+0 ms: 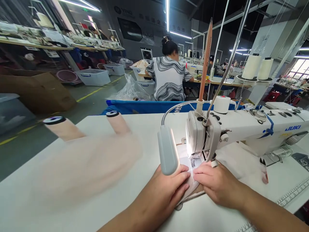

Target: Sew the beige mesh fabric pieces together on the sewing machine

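Observation:
A thin white cloth (190,186) lies under the needle area of the white sewing machine (238,124), lit by a small lamp (167,149). My left hand (169,187) rests on the cloth's left side, fingers stretched out and slightly apart. From the right, my right hand (214,180) has its fingers pressed together on the same cloth, just before the presser foot (193,162). Its thumb is hidden. More sheer white fabric (238,159) spreads behind the right hand. The fingertips of both hands nearly meet below the needle.
Two peach thread cones (118,122) stand on the white table (106,206), beside blurred, sheer pale fabric (96,164). A pencil (206,61) sticks up from the machine head. A ruler strip (293,193) marks the right edge. Ahead, another person (170,74) sits facing away.

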### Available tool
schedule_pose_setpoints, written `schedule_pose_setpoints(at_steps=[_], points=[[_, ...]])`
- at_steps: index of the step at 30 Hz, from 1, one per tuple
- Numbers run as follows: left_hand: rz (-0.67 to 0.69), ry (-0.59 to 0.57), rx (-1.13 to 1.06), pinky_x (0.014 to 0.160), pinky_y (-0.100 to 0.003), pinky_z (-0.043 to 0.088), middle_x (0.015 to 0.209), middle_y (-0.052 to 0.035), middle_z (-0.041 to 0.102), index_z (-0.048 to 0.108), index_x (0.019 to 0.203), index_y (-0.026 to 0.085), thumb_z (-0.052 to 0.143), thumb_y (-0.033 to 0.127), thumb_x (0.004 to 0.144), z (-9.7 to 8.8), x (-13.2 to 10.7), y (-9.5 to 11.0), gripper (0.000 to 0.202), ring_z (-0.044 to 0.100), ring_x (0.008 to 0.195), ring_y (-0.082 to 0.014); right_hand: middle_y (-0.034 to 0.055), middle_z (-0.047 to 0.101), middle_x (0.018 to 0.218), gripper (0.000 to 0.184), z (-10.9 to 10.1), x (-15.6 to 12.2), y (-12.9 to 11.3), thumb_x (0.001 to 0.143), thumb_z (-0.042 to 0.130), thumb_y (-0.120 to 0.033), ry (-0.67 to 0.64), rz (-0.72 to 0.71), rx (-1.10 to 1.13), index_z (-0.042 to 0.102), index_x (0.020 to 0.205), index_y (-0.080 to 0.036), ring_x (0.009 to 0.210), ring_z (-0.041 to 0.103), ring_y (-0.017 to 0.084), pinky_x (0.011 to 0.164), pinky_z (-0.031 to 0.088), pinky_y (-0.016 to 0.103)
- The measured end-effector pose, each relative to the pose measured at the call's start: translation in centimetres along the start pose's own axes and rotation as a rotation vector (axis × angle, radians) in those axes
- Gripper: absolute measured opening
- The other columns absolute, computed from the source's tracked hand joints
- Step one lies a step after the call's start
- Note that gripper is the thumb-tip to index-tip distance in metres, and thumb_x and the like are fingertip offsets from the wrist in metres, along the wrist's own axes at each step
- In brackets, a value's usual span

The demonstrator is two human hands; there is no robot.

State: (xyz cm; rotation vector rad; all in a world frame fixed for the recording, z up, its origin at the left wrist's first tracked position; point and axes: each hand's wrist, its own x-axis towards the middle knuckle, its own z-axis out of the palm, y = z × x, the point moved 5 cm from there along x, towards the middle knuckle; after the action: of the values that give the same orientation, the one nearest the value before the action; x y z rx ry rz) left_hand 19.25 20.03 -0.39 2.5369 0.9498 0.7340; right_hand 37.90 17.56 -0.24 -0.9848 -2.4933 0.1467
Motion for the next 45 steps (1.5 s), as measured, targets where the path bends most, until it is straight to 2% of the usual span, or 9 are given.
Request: schedule_pose_setpoints(at_steps=[6,11,17,22,36,41,45], points=[[-0.001,0.046,-0.005,0.096,-0.044,0.048,0.121,-0.0057,0.077,0.076,0.108,0.027,0.052,0.022,0.103,-0.1,0.2,-0.3,0.026,0.067,0.106,-0.0284,0.0060,0.078,0.121,0.046,0.2,-0.1,0.6,0.088,0.055,0.002,-0.025,0.059,-0.053,0.072,0.120,-0.027,0.102,0.067,0.025,0.091,0.054,0.038],[0.000,0.078,0.038,0.098,-0.045,0.047,0.123,-0.0053,0.078,0.077,0.106,0.028,0.055,0.024,0.101,-0.5,0.4,-0.4,0.023,0.068,0.107,-0.0295,0.0062,0.078,0.126,0.045,0.0,-0.1,0.8,0.083,0.055,0.001,0.032,0.080,-0.085,0.073,0.115,-0.024,0.101,0.066,0.027,0.088,0.056,0.038],[0.005,0.102,0.119,0.107,-0.049,0.044,0.134,-0.0051,0.076,0.077,0.119,0.029,0.056,0.028,0.104,0.1,0.1,-1.6,0.026,0.067,0.118,-0.0320,0.0084,0.079,0.126,0.041,-0.4,0.2,0.6,0.083,0.054,0.001,0.121,0.062,-0.117,0.073,0.112,-0.021,0.095,0.067,0.026,0.085,0.058,0.037],[0.006,0.106,0.181,0.111,-0.052,0.044,0.141,-0.0063,0.074,0.076,0.124,0.029,0.054,0.031,0.105,0.7,-0.2,-2.4,0.029,0.066,0.123,-0.0355,0.0099,0.079,0.122,0.037,-0.4,0.4,0.9,0.083,0.054,0.000,0.127,0.090,-0.133,0.073,0.106,-0.021,0.093,0.067,0.026,0.082,0.058,0.037],[0.070,0.114,0.249,0.107,-0.051,0.049,0.141,-0.0041,0.073,0.074,0.123,0.030,0.051,0.028,0.108,0.7,-0.3,-2.3,0.028,0.068,0.123,-0.0320,0.0103,0.077,0.117,0.035,-0.8,0.4,0.5,0.085,0.052,0.001,0.179,0.073,-0.160,0.071,0.105,-0.019,0.090,0.064,0.025,0.078,0.056,0.034],[0.064,0.113,0.251,0.108,-0.052,0.050,0.142,-0.0037,0.073,0.074,0.124,0.031,0.052,0.029,0.108,0.9,-0.5,-2.1,0.027,0.069,0.125,-0.0330,0.0084,0.072,0.097,0.035,-0.6,0.1,0.9,0.084,0.054,0.001,0.172,0.076,-0.205,0.070,0.108,-0.019,0.088,0.060,0.026,0.076,0.053,0.035],[0.065,0.107,0.254,0.107,-0.053,0.050,0.142,-0.0046,0.073,0.074,0.124,0.030,0.052,0.026,0.107,1.0,-0.5,-2.1,0.028,0.068,0.126,-0.0335,0.0084,0.068,0.097,0.028,-0.3,-0.1,1.4,0.082,0.055,0.002,0.127,0.113,-0.198,0.067,0.095,-0.020,0.088,0.057,0.026,0.074,0.050,0.034]])
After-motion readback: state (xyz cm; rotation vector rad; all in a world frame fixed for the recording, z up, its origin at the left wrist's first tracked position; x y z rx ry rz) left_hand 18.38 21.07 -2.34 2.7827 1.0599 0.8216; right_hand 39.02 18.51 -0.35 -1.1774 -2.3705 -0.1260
